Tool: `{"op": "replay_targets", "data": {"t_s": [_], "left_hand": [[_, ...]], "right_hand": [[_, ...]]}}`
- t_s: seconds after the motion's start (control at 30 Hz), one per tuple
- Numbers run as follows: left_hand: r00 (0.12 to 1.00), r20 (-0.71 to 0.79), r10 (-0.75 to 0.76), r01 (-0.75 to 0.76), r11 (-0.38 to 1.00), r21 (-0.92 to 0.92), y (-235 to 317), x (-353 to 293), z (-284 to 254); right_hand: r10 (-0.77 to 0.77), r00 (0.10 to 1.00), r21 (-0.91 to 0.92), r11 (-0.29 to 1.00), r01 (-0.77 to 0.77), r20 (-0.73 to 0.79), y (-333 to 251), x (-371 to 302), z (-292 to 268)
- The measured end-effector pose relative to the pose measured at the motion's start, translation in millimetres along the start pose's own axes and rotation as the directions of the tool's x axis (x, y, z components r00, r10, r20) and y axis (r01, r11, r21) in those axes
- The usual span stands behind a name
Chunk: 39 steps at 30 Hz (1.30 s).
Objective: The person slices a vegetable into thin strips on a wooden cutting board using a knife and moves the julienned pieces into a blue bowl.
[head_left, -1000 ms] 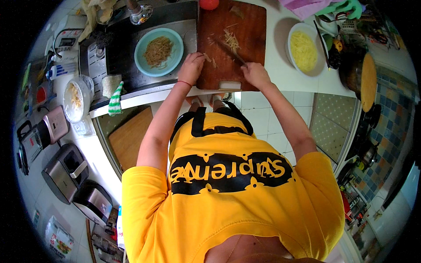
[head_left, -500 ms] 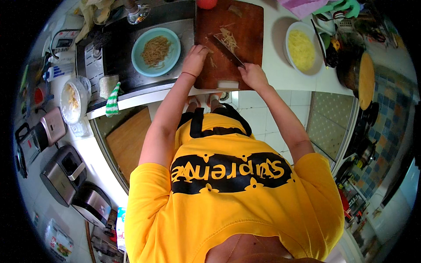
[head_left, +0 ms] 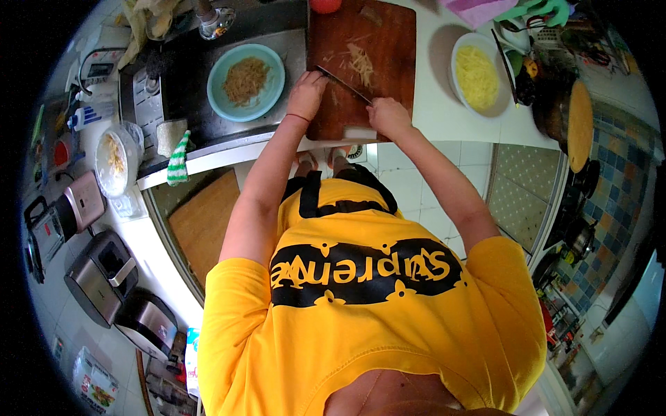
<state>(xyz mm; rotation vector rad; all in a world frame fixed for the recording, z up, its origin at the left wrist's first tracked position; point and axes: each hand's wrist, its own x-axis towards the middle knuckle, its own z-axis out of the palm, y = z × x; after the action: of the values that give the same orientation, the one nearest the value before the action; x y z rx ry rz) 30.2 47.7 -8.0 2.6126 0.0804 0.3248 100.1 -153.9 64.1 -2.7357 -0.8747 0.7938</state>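
Observation:
My right hand point(head_left: 390, 116) grips a kitchen knife point(head_left: 345, 86) by its handle, over a brown wooden cutting board point(head_left: 399, 48). The blade slants up and left, and its tip end lies close by the fingertips of my left hand point(head_left: 307, 96). That hand rests at the board's left edge with fingers bent and together; whatever is under them is hidden. Beyond the blade, pale thin-cut strips point(head_left: 360, 65) lie in a small heap. To the left, a light-blue bowl point(head_left: 216, 97) in the sink holds brownish shreds point(head_left: 246, 81).
A white bowl point(head_left: 501, 105) of yellow shreds stands on the counter to the right, with dark chopsticks point(head_left: 505, 66) at its rim. A red round object point(head_left: 325, 5) sits at the board's far edge. The sink point(head_left: 187, 104) has a faucet point(head_left: 216, 24) behind it.
The knife and my right hand have shifted left, bringing the blade from the strips to my left fingertips. My left hand has stayed nearly in place.

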Motion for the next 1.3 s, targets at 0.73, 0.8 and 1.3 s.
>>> {"op": "replay_targets", "data": {"t_s": [0.73, 0.8, 1.3], "left_hand": [[0.999, -0.035, -0.026, 0.024, 0.998, -0.055, 1.8, 0.7, -3.5], [0.999, -0.027, -0.033, 0.031, 0.998, -0.059, -0.1, 0.2, -3.4], [0.992, -0.092, 0.088, -0.088, 0.996, 0.004, -11.1, 2.4, 10.0]], "right_hand": [[0.092, 0.996, 0.105, 0.990, -0.092, 0.007, -2.8, 4.3, -13.3], [0.113, 0.994, 0.142, 0.984, -0.111, -0.004, -3.1, 1.5, -16.0], [0.044, 0.996, 0.215, 0.975, -0.061, 0.081, -21.0, 8.0, -4.0]]}}
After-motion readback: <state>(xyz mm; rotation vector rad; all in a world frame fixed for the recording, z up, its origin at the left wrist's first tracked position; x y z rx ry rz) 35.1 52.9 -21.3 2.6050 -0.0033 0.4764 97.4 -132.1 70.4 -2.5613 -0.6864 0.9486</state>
